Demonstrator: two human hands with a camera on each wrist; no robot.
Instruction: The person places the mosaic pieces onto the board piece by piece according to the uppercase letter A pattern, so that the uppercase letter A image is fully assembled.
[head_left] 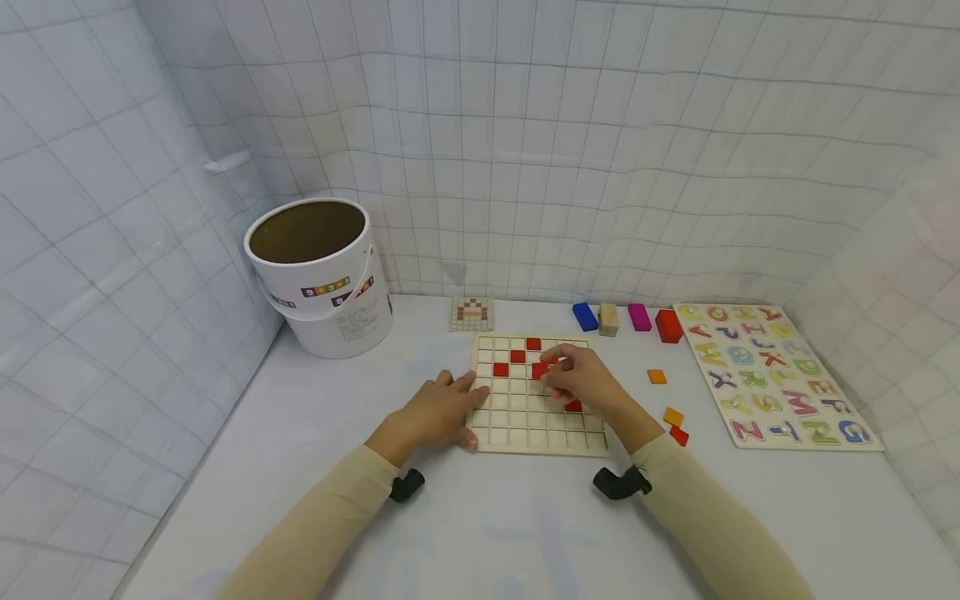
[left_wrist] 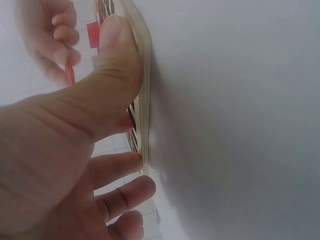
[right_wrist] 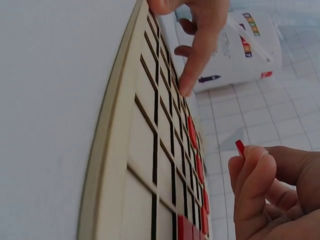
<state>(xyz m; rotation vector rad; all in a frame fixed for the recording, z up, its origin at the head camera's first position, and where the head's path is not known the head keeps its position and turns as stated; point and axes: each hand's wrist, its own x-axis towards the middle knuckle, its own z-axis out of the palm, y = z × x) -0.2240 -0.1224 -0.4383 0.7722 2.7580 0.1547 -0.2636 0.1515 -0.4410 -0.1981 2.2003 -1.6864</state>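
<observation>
A pale wooden grid board (head_left: 510, 437) lies on the white table, with several red square tiles (head_left: 501, 369) set in its cells. My left hand (head_left: 440, 412) rests at the board's left edge, its fingers spread over the rim and the thumb at the near left corner. Above the right half of the board, my right hand (head_left: 579, 382) pinches a small red tile (right_wrist: 240, 147) between thumb and fingertips. The right wrist view shows this tile raised off the grid, with more red tiles (right_wrist: 192, 131) lying in the cells. Part of the board is hidden under the right hand.
Behind the board lies a small pattern card (head_left: 472, 314). Blue, wooden, magenta and red blocks (head_left: 669, 326) line the back. Loose orange tiles (head_left: 657, 377) and a red tile (head_left: 678, 436) lie right, beside an alphabet board (head_left: 780, 379). A white bucket (head_left: 330, 292) stands back left.
</observation>
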